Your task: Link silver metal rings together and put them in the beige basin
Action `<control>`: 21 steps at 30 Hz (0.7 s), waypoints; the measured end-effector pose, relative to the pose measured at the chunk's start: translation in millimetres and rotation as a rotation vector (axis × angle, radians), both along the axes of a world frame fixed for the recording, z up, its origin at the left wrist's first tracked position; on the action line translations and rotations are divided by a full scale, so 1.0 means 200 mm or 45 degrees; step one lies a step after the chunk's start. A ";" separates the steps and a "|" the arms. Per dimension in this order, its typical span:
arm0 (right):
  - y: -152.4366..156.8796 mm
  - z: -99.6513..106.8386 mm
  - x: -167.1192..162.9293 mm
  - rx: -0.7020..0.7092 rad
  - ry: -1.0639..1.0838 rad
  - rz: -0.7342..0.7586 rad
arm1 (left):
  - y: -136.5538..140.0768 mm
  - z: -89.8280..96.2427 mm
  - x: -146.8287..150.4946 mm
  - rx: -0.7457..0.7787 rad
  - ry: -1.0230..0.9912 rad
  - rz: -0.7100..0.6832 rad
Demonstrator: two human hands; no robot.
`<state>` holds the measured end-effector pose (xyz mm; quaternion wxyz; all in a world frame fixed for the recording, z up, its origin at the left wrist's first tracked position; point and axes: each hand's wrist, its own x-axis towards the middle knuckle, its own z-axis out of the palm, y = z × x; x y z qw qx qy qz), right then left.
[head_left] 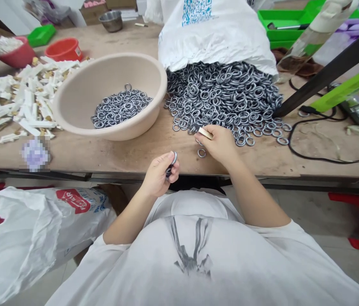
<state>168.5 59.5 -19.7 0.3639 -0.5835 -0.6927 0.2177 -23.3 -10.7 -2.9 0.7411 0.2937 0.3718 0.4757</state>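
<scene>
My left hand [160,173] is closed around a few grey rings [175,158], one of them standing upright between thumb and fingers. Just right of it, my right hand [219,143] pinches a short cream-coloured stick [205,133] with a dark end, at the front edge of a large heap of shiny grey rings [227,95]. A single loose ring [201,153] lies on the table below that hand. Farther left stands a wide beige basin [115,132] with many grey rings [120,108] in its bottom.
The heap spills from a white sack [211,46]. White strips [29,104] cover the table's left side, near red bowls [63,49]. A dark post [329,70], a green bar [348,87] and a black cable [313,159] are at right. Another white sack [39,229] sits below the table.
</scene>
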 end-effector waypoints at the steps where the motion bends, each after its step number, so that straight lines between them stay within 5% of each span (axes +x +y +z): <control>1: 0.02 -0.02 0.04 -0.004 -0.175 -0.033 | 0.01 0.00 0.00 -0.016 -0.004 0.004; 5: 0.05 -0.08 0.07 -0.017 -0.548 -0.046 | 0.04 -0.02 -0.01 -0.087 -0.034 0.013; 9: 0.05 -0.08 0.03 -0.066 -0.573 -0.105 | 0.07 -0.03 -0.02 -0.168 -0.056 0.099; 13: 0.02 -0.03 0.02 -0.060 -0.185 -0.088 | 0.08 -0.04 -0.01 -0.187 0.003 0.145; 17: -0.07 0.04 -0.05 -0.264 0.461 0.268 | 0.07 -0.07 0.05 0.008 0.154 0.161; 21: -0.15 0.07 -0.11 -0.319 0.689 0.433 | 0.06 -0.10 0.10 0.229 0.244 0.149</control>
